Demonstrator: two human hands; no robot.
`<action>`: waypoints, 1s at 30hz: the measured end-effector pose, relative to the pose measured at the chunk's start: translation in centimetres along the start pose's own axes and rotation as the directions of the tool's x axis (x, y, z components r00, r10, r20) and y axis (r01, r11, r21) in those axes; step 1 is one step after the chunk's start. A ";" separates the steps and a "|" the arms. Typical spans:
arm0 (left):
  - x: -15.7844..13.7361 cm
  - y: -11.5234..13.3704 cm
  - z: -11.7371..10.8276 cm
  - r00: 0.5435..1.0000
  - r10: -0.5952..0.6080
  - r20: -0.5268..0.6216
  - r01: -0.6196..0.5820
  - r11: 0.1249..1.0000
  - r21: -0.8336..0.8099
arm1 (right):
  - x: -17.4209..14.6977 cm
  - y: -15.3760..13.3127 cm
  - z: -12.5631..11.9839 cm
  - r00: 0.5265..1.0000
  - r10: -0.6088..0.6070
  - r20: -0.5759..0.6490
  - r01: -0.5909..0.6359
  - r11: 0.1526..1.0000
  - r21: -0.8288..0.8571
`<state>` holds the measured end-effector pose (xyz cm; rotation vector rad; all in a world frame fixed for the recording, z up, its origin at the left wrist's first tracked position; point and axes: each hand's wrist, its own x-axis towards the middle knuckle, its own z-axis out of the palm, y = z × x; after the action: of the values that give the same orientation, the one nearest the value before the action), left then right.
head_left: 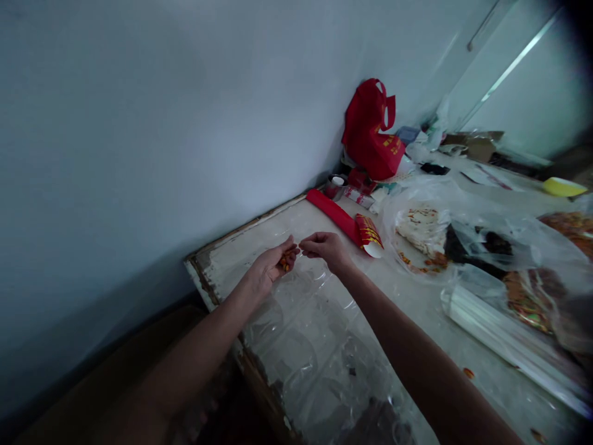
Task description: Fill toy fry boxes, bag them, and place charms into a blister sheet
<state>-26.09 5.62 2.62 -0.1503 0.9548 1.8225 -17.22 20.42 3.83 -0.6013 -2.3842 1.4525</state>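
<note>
My left hand (pixel 273 259) is cupped, palm up, with its fingers curled round several small orange pieces (pixel 287 261). Close beside it, my right hand (pixel 327 248) is closed in a pinch, thumb against fingers; what lies between the fingertips is too small to make out. The two hands' fingertips nearly meet. Under both of them a clear plastic moulded tray (pixel 319 327) with round hollows lies on the white table (pixel 407 321). A dark speck sits in one of the hollows.
A red roll (pixel 331 210) and a red-and-yellow paper cone (pixel 369 235) lie beyond the hands. To the right are a clear bag (pixel 417 228) with orange bits, and a long plastic-wrapped bundle (pixel 504 334). A red bag (pixel 370 130) leans on the wall (pixel 208 123).
</note>
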 end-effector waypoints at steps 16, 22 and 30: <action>1.0 5.5 -4.4 0.994 0.106 -0.009 -0.106 0.991 -0.082 | 9.2 1.9 3.0 0.997 -0.081 -0.006 0.059 0.776 -0.628; 1.1 5.5 -3.9 0.995 0.093 -0.041 -0.096 0.992 -0.081 | 10.7 1.4 1.5 0.996 0.085 -0.022 -0.081 0.794 -0.603; 2.2 4.5 -3.2 0.994 0.042 -0.104 -0.059 0.984 -0.169 | 5.7 -2.7 4.7 0.941 -0.338 0.013 0.317 0.869 -0.380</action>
<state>-31.85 4.42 1.78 -0.3292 0.8766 1.9593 -24.79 18.48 4.31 -0.2847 -2.5823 0.8314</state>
